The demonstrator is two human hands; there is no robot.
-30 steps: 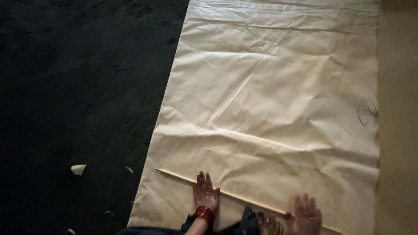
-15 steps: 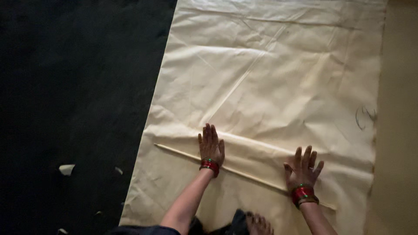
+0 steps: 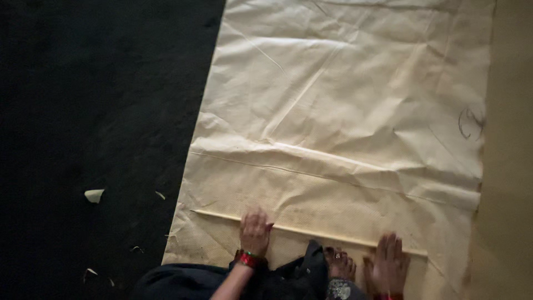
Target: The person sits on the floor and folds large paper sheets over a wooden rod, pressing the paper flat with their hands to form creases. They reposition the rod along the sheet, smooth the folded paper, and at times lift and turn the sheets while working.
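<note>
A large cream cloth (image 3: 344,111) lies spread on the floor, creased, with a long fold line across it. A thin, pale wooden stick (image 3: 311,232) lies across its near end. My left hand (image 3: 255,230) rests on the stick left of its middle, fingers curled over it. My right hand (image 3: 388,262) lies flat with fingers apart on the cloth at the stick's right end. A bare foot (image 3: 340,264) with a toe ring sits between my hands. Red bangles (image 3: 249,258) circle my left wrist.
Dark floor (image 3: 100,111) lies left of the cloth, with small pale scraps (image 3: 93,195) on it. A tan strip of floor (image 3: 511,166) runs along the cloth's right edge. A dark pen mark (image 3: 469,122) sits near that edge.
Both hands have drawn back toward my body along with the stick. My left hand's fingers went from spread flat to curled. The fold line stays farther up the cloth.
</note>
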